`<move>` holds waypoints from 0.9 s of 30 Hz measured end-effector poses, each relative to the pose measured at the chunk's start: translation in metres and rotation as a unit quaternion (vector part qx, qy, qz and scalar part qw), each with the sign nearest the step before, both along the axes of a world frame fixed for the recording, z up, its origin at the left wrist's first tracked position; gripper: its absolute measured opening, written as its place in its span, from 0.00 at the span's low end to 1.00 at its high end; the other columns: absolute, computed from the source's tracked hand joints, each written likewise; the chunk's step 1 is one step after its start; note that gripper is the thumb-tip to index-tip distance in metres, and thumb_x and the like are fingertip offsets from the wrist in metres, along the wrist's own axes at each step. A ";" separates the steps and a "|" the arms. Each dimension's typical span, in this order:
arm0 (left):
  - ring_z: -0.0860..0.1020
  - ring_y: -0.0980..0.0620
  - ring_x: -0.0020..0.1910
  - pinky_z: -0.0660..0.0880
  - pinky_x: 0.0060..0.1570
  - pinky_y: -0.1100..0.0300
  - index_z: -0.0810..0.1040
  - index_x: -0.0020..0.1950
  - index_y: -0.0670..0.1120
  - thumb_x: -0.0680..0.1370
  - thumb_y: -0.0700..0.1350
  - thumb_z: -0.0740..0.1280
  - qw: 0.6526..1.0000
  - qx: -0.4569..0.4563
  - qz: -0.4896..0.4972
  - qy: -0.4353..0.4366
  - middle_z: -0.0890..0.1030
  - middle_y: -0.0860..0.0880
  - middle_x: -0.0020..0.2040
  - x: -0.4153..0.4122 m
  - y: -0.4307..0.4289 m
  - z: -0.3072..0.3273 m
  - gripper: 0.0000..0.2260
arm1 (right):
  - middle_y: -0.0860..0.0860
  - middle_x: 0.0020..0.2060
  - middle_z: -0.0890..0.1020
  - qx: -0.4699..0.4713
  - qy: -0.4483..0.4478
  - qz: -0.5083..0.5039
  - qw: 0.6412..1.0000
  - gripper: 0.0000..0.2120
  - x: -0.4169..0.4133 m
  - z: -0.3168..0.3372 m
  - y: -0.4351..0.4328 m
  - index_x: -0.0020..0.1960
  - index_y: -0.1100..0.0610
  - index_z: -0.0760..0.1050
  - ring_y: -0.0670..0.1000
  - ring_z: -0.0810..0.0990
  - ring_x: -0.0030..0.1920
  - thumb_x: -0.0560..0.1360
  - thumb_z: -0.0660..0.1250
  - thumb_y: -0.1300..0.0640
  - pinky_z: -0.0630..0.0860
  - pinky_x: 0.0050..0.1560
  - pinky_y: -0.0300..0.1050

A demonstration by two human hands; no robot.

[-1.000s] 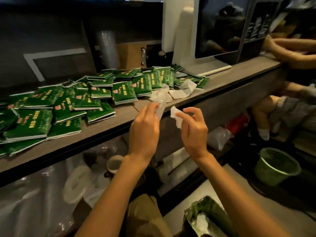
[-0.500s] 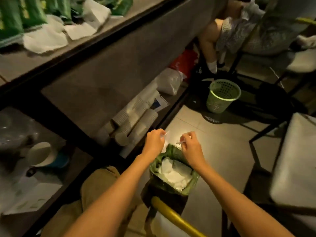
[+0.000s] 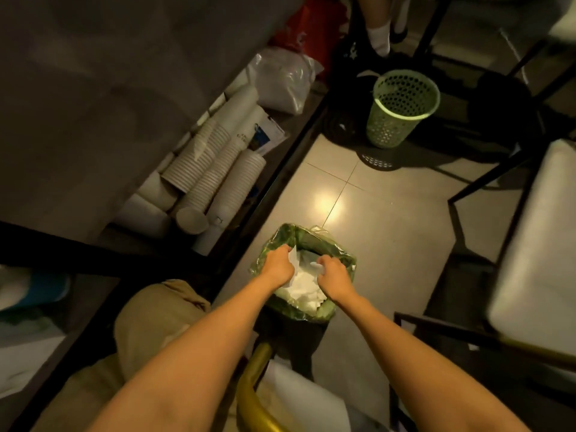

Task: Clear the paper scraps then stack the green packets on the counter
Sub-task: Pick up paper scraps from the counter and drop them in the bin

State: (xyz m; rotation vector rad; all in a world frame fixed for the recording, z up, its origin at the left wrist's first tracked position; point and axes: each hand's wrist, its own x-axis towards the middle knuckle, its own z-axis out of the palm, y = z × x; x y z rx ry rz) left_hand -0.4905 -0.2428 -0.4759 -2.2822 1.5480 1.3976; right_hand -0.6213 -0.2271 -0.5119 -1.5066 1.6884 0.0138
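Paper scraps are pinched in curled fingers of left hand and right hand, held over lined bin at 9 and 3 o'clock, equally near.

A: Where do your 2 hands sit?
B: Your left hand and right hand hang over the bin, paper scraps inside it.
A: And around you?
B: Cup stacks lie on the shelf to your left; a basket stands on the floor beyond the bin; a chair at right.
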 end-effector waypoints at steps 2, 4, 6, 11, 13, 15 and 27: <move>0.66 0.42 0.70 0.65 0.65 0.56 0.59 0.75 0.45 0.77 0.33 0.56 0.998 0.036 0.005 0.042 0.66 0.40 0.71 -0.003 0.006 -0.004 0.27 | 0.61 0.66 0.68 0.025 -0.007 -0.003 1.000 0.22 0.001 -0.002 0.001 0.69 0.63 0.65 0.60 0.68 0.66 0.75 0.57 0.70 0.65 0.63 0.45; 0.66 0.42 0.70 0.65 0.68 0.54 0.56 0.77 0.47 0.76 0.34 0.57 0.996 0.054 0.006 0.071 0.66 0.41 0.72 -0.002 0.012 -0.009 0.29 | 0.61 0.68 0.67 0.038 -0.006 -0.002 0.999 0.23 0.000 -0.001 0.001 0.70 0.63 0.63 0.60 0.67 0.67 0.75 0.57 0.70 0.65 0.64 0.47; 0.66 0.42 0.70 0.65 0.68 0.55 0.56 0.76 0.46 0.76 0.33 0.56 0.996 0.053 0.006 0.075 0.66 0.41 0.72 0.000 0.013 -0.006 0.29 | 0.61 0.68 0.66 0.050 0.004 -0.002 0.999 0.24 -0.001 0.002 0.001 0.71 0.63 0.62 0.60 0.66 0.68 0.75 0.56 0.69 0.65 0.65 0.49; 0.68 0.43 0.68 0.66 0.62 0.57 0.67 0.71 0.41 0.79 0.35 0.56 1.000 -0.027 -0.015 0.006 0.70 0.40 0.69 0.010 0.003 0.024 0.20 | 0.62 0.64 0.69 0.008 0.074 0.058 0.996 0.20 0.000 0.030 -0.006 0.67 0.63 0.65 0.63 0.72 0.61 0.76 0.55 0.66 0.70 0.57 0.51; 0.71 0.43 0.64 0.68 0.58 0.56 0.70 0.68 0.40 0.79 0.37 0.57 0.995 -0.081 -0.045 -0.028 0.73 0.41 0.66 0.018 -0.002 0.046 0.16 | 0.61 0.61 0.70 -0.048 0.095 0.084 0.991 0.16 0.006 0.052 -0.015 0.64 0.63 0.67 0.62 0.73 0.58 0.77 0.56 0.65 0.71 0.53 0.51; 0.72 0.43 0.62 0.69 0.56 0.54 0.71 0.67 0.41 0.80 0.40 0.57 0.985 -0.149 -0.061 -0.065 0.74 0.41 0.64 0.028 -0.005 0.072 0.15 | 0.60 0.60 0.71 -0.119 0.104 0.099 0.982 0.16 0.017 0.081 -0.026 0.64 0.63 0.68 0.61 0.75 0.56 0.77 0.57 0.64 0.72 0.51 0.51; 0.80 0.42 0.51 0.76 0.52 0.47 0.78 0.59 0.42 0.77 0.44 0.62 0.795 -0.589 0.034 -0.143 0.81 0.41 0.53 0.109 0.006 0.316 0.14 | 0.57 0.60 0.72 -0.474 -0.022 0.123 0.871 0.15 0.095 0.316 -0.063 0.62 0.60 0.71 0.60 0.74 0.56 0.76 0.60 0.60 0.70 0.52 0.52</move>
